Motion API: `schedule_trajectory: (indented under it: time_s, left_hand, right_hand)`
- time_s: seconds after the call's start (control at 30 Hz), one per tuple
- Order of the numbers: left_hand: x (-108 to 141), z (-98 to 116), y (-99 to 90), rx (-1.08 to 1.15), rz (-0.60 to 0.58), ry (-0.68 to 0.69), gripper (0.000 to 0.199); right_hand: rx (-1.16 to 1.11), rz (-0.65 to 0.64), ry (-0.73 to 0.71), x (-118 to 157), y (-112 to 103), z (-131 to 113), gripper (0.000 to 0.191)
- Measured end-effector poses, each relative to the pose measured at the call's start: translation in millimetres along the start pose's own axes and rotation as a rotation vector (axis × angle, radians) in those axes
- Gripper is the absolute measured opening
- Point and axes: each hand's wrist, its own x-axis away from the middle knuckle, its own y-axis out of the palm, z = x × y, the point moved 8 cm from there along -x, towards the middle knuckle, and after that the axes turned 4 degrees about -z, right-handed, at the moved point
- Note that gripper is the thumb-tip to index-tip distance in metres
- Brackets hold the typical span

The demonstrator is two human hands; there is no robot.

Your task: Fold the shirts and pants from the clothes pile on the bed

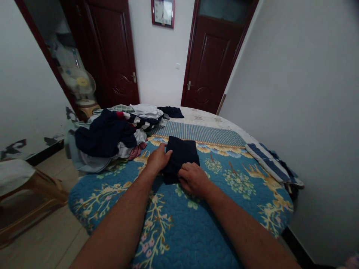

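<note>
On the covered table (207,116), my half-open left hand (159,158) touches the left edge of the folded dark cloth (183,151), my curled right hand (193,179) its near-right corner; grip unclear. This looks like squaring, calling for light, even pressure.

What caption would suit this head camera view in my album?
Left hand and right hand on a folded dark cloth, over a flowered blue cover, clothes heap to the left.

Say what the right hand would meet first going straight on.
The dark folded cloth: the right hand seems to touch its near right corner. Beyond, probably the left hand, though depth is unclear.
</note>
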Motion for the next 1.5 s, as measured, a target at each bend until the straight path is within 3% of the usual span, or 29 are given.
schedule_trajectory:
  time_s: [0.1, 0.17, 0.27, 0.37, 0.43, 0.6, 0.73, 0.8, 0.93, 1.0, 1.1, 1.2, 1.3, 1.5]
  left_hand:
    - [6.9, 23.9, -8.1, -0.073, 0.125, 0.217, 0.040]
    - [14.4, 43.4, -5.5, -0.099, 0.162, 0.405, 0.037]
    - [24.9, 61.0, 13.5, -0.137, 0.094, 0.575, 0.042]
    - [28.8, 56.9, 39.5, -0.254, -0.038, 0.514, 0.051]
    - [31.1, 47.9, 50.8, -0.326, -0.090, 0.431, 0.059]
    - [40.6, 31.4, 53.5, -0.415, -0.096, 0.338, 0.080]
    - [45.5, 21.4, 49.5, -0.434, -0.129, 0.309, 0.091]
    - [44.9, 16.3, 48.3, -0.436, -0.152, 0.293, 0.096]
    - [42.8, 12.5, 43.3, -0.435, -0.160, 0.288, 0.101]
    - [46.3, 22.8, 34.2, -0.432, -0.085, 0.347, 0.093]
    - [66.7, 60.5, 23.1, -0.375, 0.035, 0.596, 0.064]
    - [90.3, 96.4, 30.0, -0.318, 0.022, 0.784, 0.050]
    - [97.2, 112.0, 48.7, -0.381, -0.021, 0.785, 0.047]
    - [87.8, 108.5, 71.6, -0.517, -0.090, 0.770, 0.012]
  right_hand:
    - [-0.047, -0.012, -0.060, 2.4, 2.7, -5.1, 0.007]
    - [-0.134, 0.051, -0.063, 3.9, -0.5, -5.0, 0.011]
    - [-0.297, 0.340, 0.093, 10.0, -17.9, 16.9, 0.022]
    - [-0.315, 0.593, 0.291, 21.9, -26.3, 47.3, 0.027]
    - [-0.256, 0.552, 0.356, 21.5, -16.1, 59.0, 0.038]
    - [-0.149, 0.244, 0.502, 16.8, 26.1, 68.9, 0.068]
    - [-0.250, 0.215, 0.574, 22.7, 30.7, 82.2, 0.087]
    - [-0.369, 0.223, 0.578, 27.2, 28.1, 98.4, 0.085]
    - [-0.599, 0.296, 0.684, 41.9, 24.3, 144.9, 0.050]
    - [-0.677, 0.323, 0.745, 46.7, 26.8, 162.2, 0.042]
    - [-0.720, 0.321, 0.736, 44.1, 31.1, 169.3, 0.035]
    - [-0.662, 0.308, 0.663, 38.1, 29.0, 162.0, 0.031]
    - [-0.617, 0.278, 0.621, 35.0, 25.2, 152.9, 0.034]
    - [-0.555, 0.266, 0.607, 33.7, 15.9, 143.9, 0.035]
